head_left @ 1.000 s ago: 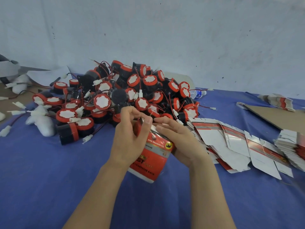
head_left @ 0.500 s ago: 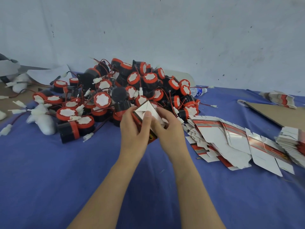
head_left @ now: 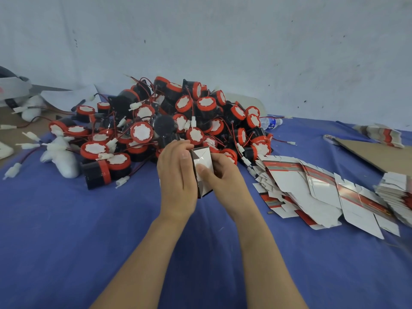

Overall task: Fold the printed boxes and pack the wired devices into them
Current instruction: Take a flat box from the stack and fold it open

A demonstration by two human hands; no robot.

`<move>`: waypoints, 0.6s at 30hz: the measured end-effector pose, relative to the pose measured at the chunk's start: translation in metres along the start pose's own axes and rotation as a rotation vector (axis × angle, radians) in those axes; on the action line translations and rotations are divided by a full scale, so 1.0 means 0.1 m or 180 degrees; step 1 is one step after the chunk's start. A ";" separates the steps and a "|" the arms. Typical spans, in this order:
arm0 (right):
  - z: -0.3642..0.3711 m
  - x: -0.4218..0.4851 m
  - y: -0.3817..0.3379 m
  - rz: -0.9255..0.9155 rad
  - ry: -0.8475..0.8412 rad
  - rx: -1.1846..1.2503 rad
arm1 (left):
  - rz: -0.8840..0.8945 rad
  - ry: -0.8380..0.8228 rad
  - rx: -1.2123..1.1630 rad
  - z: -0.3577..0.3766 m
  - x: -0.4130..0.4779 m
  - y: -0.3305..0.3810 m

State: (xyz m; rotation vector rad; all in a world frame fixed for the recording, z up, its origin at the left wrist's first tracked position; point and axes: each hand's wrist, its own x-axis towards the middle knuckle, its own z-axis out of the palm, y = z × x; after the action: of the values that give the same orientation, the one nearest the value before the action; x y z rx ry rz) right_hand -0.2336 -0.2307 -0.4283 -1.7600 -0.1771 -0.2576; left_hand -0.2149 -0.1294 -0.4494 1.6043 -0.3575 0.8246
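Note:
A small printed box (head_left: 203, 162) is held between both hands above the blue cloth, its white end flaps turned toward me. My left hand (head_left: 176, 177) wraps around its left side, fingers curled over the top edge. My right hand (head_left: 219, 175) grips the right side, thumb pressing on the white flaps. Behind them lies a big pile of black and red wired devices (head_left: 178, 121) with white connectors. Flat unfolded box blanks (head_left: 312, 188) are fanned out to the right.
More stacked blanks (head_left: 396, 192) sit at the far right, with a brown cardboard sheet (head_left: 374, 155) behind them. A water bottle (head_left: 270, 122) lies behind the pile. White foam pieces (head_left: 62, 157) and loose connectors are at the left. A blue cloth (head_left: 66, 241) covers the table.
The box was turned from showing its red printed side to showing its white end. The hands raised it toward the pile and folded the end flaps inward.

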 end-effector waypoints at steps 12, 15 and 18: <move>0.00 0.00 0.00 -0.0133 -0.0210 0.0064 | 0.0196 0.0187 -0.0061 -0.01 0.01 0.02; 0.01 -0.01 0.00 -0.0139 -0.0216 0.0132 | 0.0211 0.0208 -0.0091 -0.03 0.02 0.01; 0.01 -0.01 -0.01 -0.0138 -0.0222 0.0129 | 0.0217 0.0233 -0.0144 -0.03 0.02 0.04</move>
State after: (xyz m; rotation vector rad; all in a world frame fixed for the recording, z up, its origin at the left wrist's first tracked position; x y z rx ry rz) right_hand -0.2347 -0.2298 -0.4282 -1.7275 -0.2693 -0.2225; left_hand -0.2171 -0.1268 -0.4451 1.5226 -0.3777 0.9184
